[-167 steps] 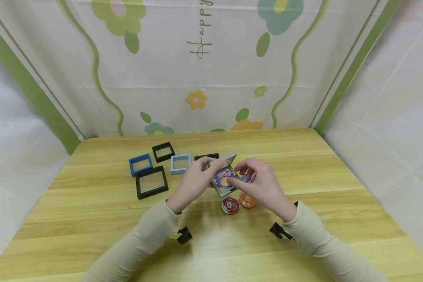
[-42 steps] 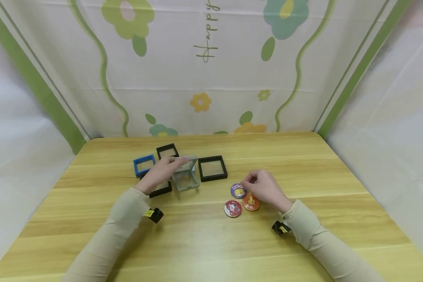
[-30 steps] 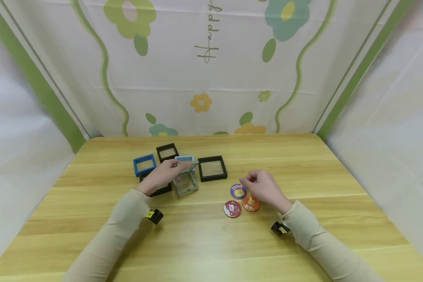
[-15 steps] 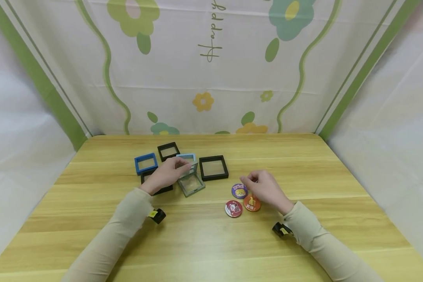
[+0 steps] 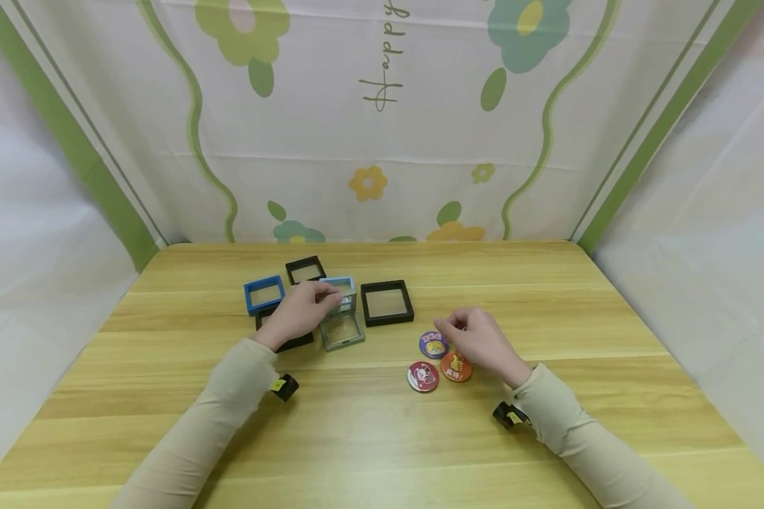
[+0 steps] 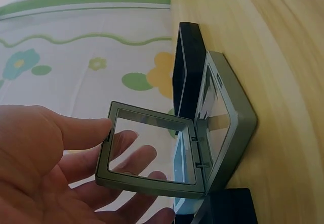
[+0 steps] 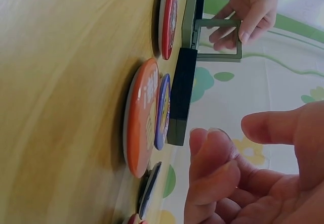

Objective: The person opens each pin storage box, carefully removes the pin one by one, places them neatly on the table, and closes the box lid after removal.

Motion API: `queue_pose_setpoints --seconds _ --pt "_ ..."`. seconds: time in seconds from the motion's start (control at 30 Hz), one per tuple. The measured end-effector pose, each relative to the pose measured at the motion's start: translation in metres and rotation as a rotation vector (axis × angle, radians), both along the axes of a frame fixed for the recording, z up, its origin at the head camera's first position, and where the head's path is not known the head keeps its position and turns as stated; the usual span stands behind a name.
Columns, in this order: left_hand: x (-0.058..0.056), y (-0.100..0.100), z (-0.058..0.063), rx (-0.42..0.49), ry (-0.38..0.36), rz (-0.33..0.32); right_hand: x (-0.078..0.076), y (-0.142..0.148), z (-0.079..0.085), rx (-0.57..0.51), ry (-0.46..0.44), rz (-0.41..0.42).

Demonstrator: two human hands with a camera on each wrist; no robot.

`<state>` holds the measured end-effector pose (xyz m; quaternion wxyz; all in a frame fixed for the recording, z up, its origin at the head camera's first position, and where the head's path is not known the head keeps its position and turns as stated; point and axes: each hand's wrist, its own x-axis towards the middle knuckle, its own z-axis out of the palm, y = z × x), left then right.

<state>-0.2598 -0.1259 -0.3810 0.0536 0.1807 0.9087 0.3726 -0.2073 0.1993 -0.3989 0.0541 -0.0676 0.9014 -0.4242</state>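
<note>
My left hand (image 5: pixel 298 311) pinches the raised lid of a grey-green hinged display case (image 5: pixel 344 344). In the left wrist view the thumb lies on the lid's outer edge (image 6: pixel 103 158), with the fingers behind its clear window. The case's base stands low at the table, with nothing in it. My right hand (image 5: pixel 482 343) hovers with loosely curled fingers and holds nothing. Close beneath it lie round button badges: a purple one (image 5: pixel 433 345), an orange one (image 5: pixel 456 367) and a red one (image 5: pixel 423 377). A dark badge (image 7: pixel 150 189) shows behind them in the right wrist view.
Left of the case are a blue frame (image 5: pixel 264 279), a small black frame (image 5: pixel 305 259) and a larger black frame (image 5: pixel 296 343), partly under the left hand. A light blue frame (image 5: pixel 337 281) sits behind the case, and a black frame (image 5: pixel 387 322) to its right.
The case, earlier in both hands with the purple badge in it, is now at the left in the left hand; that badge lies on the table. Lately the case only turns and tilts slightly.
</note>
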Motion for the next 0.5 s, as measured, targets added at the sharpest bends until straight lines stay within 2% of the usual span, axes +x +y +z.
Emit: queue_pose_setpoints --seconds 0.17,0.5 --pt "-0.0001 -0.0001 -0.0001 0.01 0.016 -0.003 0.0006 0.0002 0.0007 0.001 0.001 0.004" --pt "0.003 0.0014 0.0019 0.003 0.025 0.031 0.0014 -0.0001 0.001 0.007 -0.018 0.02"
